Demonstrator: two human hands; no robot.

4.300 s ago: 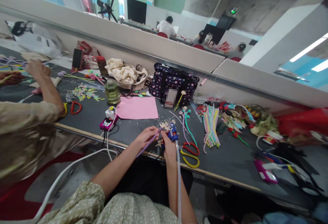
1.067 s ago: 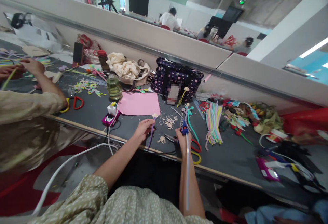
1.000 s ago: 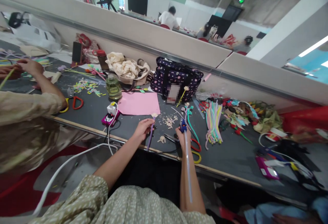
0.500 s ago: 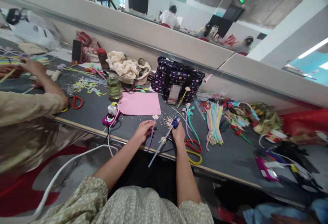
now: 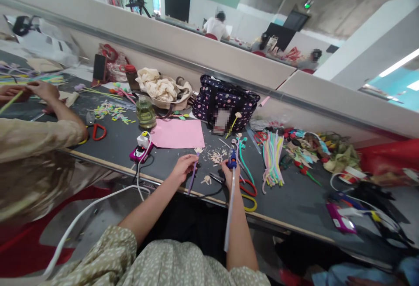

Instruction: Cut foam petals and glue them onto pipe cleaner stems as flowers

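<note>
Near the table's front edge, my left hand [image 5: 185, 169] pinches a flower made of pipe cleaner, with a purple stem [image 5: 192, 179] and a cream head [image 5: 198, 150]. My right hand [image 5: 226, 170] is closed on a blue hot glue gun [image 5: 232, 160], its far end pointing away over the table. A long translucent glue stick [image 5: 230, 211] sticks out of its back, above my right forearm. Small cream cut pieces [image 5: 216, 156] lie scattered between my hands. Beside my right wrist rest scissors with red and yellow handles [image 5: 249, 190].
A pink sheet [image 5: 179, 133], a green liquid bottle [image 5: 145, 112] and a purple power strip [image 5: 140, 151] stand left of centre. Behind is a dotted bag [image 5: 225, 102]; to the right lies a pastel pipe cleaner bundle [image 5: 273, 157]. Another person's arm [image 5: 62, 111] reaches in at left.
My right hand has swung the glue gun round, so its glue stick, which slanted down to the left, now points back along my forearm. My left hand stays with the flower.
</note>
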